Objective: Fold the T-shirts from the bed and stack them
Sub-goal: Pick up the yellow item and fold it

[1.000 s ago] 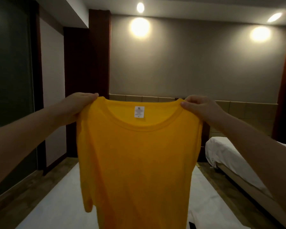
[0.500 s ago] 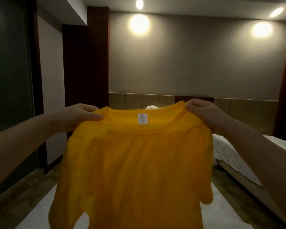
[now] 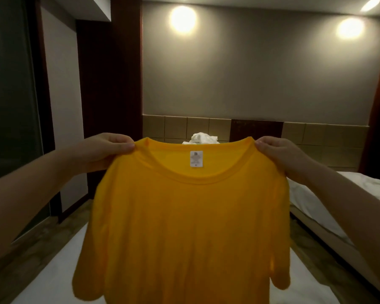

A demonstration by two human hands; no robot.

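Observation:
A yellow T-shirt (image 3: 189, 227) hangs spread out in front of me, its white neck label facing me. My left hand (image 3: 105, 150) pinches its left shoulder beside the collar. My right hand (image 3: 279, 152) pinches the right shoulder. The shirt's body and both short sleeves hang down over the white bed (image 3: 53, 277) below. A crumpled white garment (image 3: 203, 138) shows just above the collar, at the far end of the bed. The shirt hides most of the bed.
A second white bed (image 3: 316, 200) stands to the right, with a strip of wooden floor (image 3: 312, 244) between the beds. More floor runs along the left by a dark glass wall (image 3: 7, 106). A tiled headboard panel (image 3: 316, 141) lines the far wall.
Both hands have lowered the shirt and held it wider at the shoulders. The sleeves have swung out and the white garment behind the collar has come into view.

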